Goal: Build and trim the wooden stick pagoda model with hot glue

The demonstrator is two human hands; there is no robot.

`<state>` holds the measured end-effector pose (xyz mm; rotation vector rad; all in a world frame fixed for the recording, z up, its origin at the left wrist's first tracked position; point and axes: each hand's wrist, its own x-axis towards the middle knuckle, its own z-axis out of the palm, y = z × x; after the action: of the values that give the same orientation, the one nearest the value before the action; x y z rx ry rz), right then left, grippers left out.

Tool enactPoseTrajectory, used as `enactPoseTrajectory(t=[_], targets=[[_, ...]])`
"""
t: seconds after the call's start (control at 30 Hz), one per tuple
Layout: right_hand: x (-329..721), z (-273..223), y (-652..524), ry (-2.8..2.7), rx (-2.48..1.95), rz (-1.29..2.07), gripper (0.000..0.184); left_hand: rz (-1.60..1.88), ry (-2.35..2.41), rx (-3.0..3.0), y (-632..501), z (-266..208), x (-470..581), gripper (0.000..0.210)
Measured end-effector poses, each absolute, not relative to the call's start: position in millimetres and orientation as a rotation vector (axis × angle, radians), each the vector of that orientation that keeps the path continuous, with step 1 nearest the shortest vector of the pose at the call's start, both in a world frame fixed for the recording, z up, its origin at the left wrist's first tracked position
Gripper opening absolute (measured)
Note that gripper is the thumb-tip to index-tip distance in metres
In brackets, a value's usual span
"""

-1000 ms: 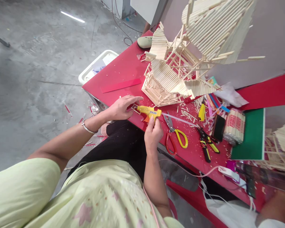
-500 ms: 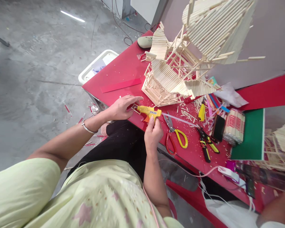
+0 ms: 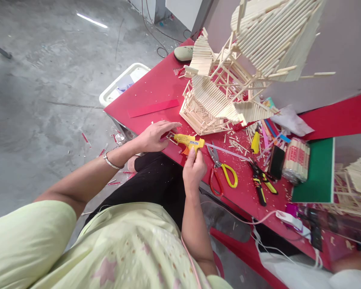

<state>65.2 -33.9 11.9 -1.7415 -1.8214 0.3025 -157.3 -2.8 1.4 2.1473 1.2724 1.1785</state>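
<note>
My right hand (image 3: 194,170) is wrapped round the handle of a yellow glue gun (image 3: 186,141), its thumb on the back. A long clear glue stick (image 3: 228,152) runs out of the gun's rear. The nozzle points left, towards my left hand (image 3: 156,136). That hand is curled at the table's front edge, index finger reaching out above the nozzle. Between its fingers and the nozzle is a small piece of pale wooden sticks (image 3: 170,136), mostly hidden. Just beyond stands a large model of wooden sticks (image 3: 212,98) with slatted roofs.
On the red table (image 3: 156,88) lie scissors (image 3: 222,172), pliers (image 3: 262,182), a yellow-handled cutter (image 3: 255,142), a bundle of sticks (image 3: 296,160) and a red strip (image 3: 153,108). A white bin (image 3: 108,96) stands left. Another person's arm (image 3: 353,261) shows bottom right.
Both my hands and the glue gun keep their places. The other person's arm at bottom right has shifted slightly.
</note>
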Motion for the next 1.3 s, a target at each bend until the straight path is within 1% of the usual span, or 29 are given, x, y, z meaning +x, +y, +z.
enactPoseTrajectory(t=[1.03, 1.3], targets=[[64.7, 12.6, -34.2, -1.818, -1.747, 0.314, 0.062, 1.185, 1.263, 2.154, -3.1, 2.5, -157.4, 0.079], [65.0, 11.6, -33.8, -1.821, -1.722, 0.303, 0.058, 1.198, 1.25, 2.156, -3.1, 2.0, -157.5, 0.079]])
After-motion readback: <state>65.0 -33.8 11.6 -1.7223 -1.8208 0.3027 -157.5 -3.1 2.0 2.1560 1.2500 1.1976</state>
